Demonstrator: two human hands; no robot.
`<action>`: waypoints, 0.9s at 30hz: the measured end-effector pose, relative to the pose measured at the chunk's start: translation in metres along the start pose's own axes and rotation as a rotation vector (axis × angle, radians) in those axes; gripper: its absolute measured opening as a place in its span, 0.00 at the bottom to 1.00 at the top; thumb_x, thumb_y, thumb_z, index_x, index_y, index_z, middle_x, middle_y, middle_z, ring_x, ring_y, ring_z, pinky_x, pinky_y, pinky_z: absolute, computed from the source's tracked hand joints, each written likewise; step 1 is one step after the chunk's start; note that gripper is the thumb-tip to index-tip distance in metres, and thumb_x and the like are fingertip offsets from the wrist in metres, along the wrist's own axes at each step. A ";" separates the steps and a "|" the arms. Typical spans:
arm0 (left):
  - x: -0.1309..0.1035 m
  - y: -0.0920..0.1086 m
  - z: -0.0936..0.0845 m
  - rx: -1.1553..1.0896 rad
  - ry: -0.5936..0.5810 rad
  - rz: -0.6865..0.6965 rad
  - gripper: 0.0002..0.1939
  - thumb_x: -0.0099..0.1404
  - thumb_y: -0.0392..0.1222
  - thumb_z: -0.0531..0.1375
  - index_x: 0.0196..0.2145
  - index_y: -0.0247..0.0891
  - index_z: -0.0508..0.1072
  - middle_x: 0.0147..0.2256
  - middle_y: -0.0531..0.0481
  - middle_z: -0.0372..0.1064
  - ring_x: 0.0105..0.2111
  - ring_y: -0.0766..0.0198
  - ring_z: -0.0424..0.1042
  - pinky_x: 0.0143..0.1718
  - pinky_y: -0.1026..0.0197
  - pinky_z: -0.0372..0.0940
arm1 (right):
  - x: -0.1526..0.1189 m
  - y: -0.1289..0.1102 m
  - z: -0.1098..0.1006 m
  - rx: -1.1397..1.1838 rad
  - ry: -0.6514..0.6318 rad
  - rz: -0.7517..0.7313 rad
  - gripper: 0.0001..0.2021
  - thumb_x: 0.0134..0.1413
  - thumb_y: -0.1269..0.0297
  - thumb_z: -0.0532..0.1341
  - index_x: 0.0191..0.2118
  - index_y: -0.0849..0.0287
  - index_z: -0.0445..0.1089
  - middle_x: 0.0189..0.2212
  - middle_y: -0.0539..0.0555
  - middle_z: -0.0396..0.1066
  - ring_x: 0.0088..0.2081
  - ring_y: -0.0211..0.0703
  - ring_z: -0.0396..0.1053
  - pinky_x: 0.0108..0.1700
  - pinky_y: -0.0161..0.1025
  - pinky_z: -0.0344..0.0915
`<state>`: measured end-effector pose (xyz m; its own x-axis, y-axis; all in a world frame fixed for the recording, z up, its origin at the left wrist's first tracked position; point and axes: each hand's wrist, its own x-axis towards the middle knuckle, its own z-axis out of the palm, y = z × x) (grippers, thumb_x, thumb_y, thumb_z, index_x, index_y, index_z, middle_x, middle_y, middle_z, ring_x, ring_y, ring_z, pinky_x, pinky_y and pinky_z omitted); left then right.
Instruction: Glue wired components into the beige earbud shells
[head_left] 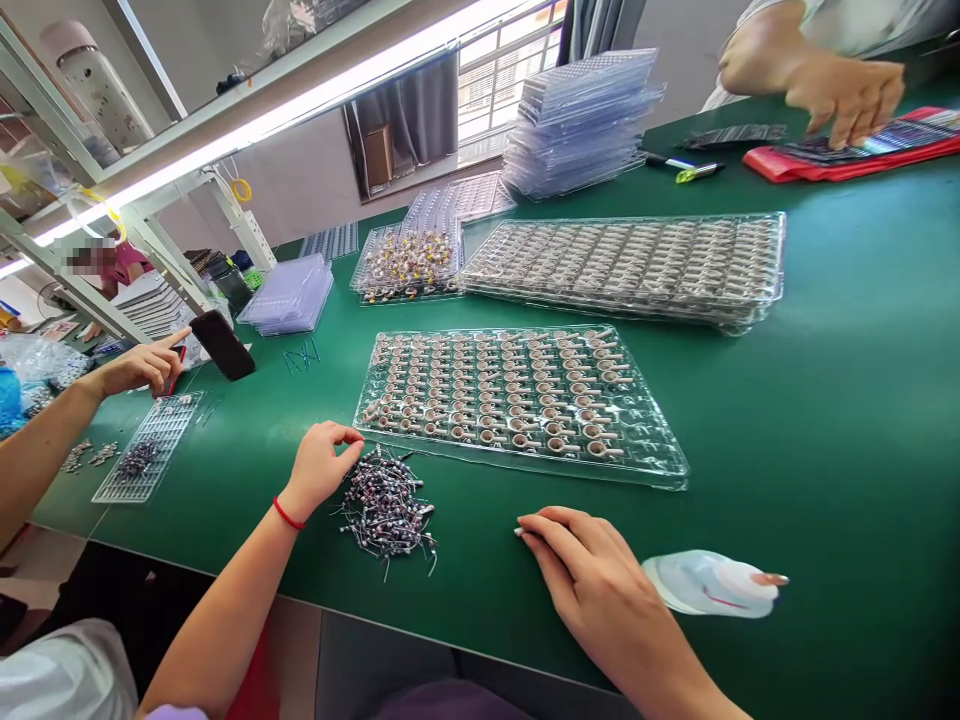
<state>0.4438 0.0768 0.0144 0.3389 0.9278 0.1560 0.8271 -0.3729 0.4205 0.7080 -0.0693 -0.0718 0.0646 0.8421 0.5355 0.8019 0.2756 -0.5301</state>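
My left hand (324, 465), with a red cord at the wrist, has thumb and forefinger drawn together at the near left corner of a clear plastic tray (652, 465). What they pinch, if anything, is too small to make out. Just under those fingertips lies a heap of small wire-leaded electronic components (390, 505). Rows of small beige spoon-shaped parts (491, 395) fill most of the tray's pockets. My right hand (592, 565) rests low over the green table (472, 600), its thumb and fingers pinching a small white piece (519, 532).
A squeeze bottle (712, 583) lies beside my right wrist. Behind the tray are stacked filled trays (622, 265), a tray of yellow-white parts (411, 262) and tall empty-tray stacks (581, 125). Co-workers' hands appear at left (142, 368) near a phone (222, 345) and top right (847, 95).
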 end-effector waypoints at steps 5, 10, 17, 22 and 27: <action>0.003 0.002 -0.001 0.010 -0.005 -0.002 0.07 0.62 0.39 0.58 0.31 0.42 0.76 0.32 0.51 0.74 0.37 0.59 0.70 0.42 0.57 0.63 | -0.001 -0.001 -0.001 -0.002 0.011 0.003 0.17 0.68 0.58 0.47 0.39 0.58 0.71 0.34 0.58 0.70 0.36 0.48 0.68 0.39 0.46 0.66; 0.007 0.004 0.001 0.018 -0.003 -0.001 0.06 0.62 0.40 0.58 0.30 0.42 0.76 0.32 0.51 0.74 0.37 0.59 0.70 0.42 0.56 0.63 | -0.001 0.000 -0.001 0.003 0.007 -0.001 0.16 0.67 0.60 0.48 0.39 0.59 0.70 0.34 0.58 0.70 0.36 0.48 0.68 0.39 0.46 0.66; 0.008 0.004 0.002 0.035 -0.013 -0.005 0.06 0.61 0.39 0.58 0.30 0.42 0.76 0.32 0.51 0.74 0.38 0.58 0.70 0.42 0.56 0.63 | -0.002 0.001 0.001 0.019 0.005 0.012 0.15 0.67 0.59 0.48 0.39 0.58 0.71 0.35 0.58 0.70 0.36 0.48 0.68 0.39 0.46 0.67; 0.007 0.006 0.000 0.040 -0.019 -0.013 0.06 0.61 0.38 0.59 0.29 0.42 0.76 0.31 0.52 0.74 0.37 0.58 0.70 0.41 0.57 0.63 | -0.002 0.001 0.000 0.006 0.000 0.002 0.15 0.67 0.61 0.48 0.40 0.59 0.70 0.35 0.58 0.69 0.36 0.48 0.68 0.39 0.45 0.66; 0.010 0.006 -0.001 0.032 -0.011 -0.013 0.06 0.61 0.38 0.59 0.29 0.42 0.76 0.31 0.51 0.74 0.37 0.58 0.70 0.41 0.57 0.63 | -0.001 0.001 -0.001 -0.010 0.003 -0.020 0.14 0.67 0.62 0.48 0.40 0.60 0.69 0.35 0.58 0.69 0.36 0.47 0.67 0.39 0.45 0.66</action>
<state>0.4514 0.0843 0.0192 0.3324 0.9325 0.1410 0.8456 -0.3609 0.3934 0.7093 -0.0699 -0.0721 0.0501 0.8349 0.5481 0.8090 0.2879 -0.5124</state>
